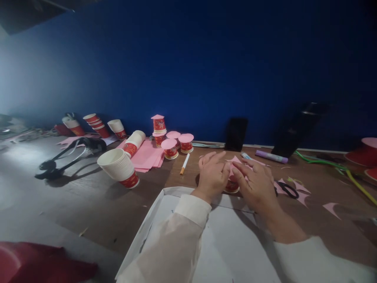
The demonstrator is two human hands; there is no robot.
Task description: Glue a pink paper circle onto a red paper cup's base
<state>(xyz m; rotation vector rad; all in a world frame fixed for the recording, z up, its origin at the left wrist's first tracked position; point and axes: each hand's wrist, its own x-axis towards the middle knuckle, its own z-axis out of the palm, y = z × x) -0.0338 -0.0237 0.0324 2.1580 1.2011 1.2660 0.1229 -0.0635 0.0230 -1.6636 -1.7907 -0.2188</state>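
Note:
My left hand is over a red paper cup with pink paper on top, its fingers spread and bent. From the right my right hand reaches to the same cup, fingers apart, with fingertips at the pink paper. Both hands partly hide the cup. A white tray-like sheet lies beneath my forearms. Left of my hands stand several upside-down red cups topped with pink discs, one bearing a stacked cup with a pink top.
Nested cups lean at left near pink sheets and a black headset. A cigarette-like stick, purple tube, black-handled scissors, pink scraps and a black phone are around the hands.

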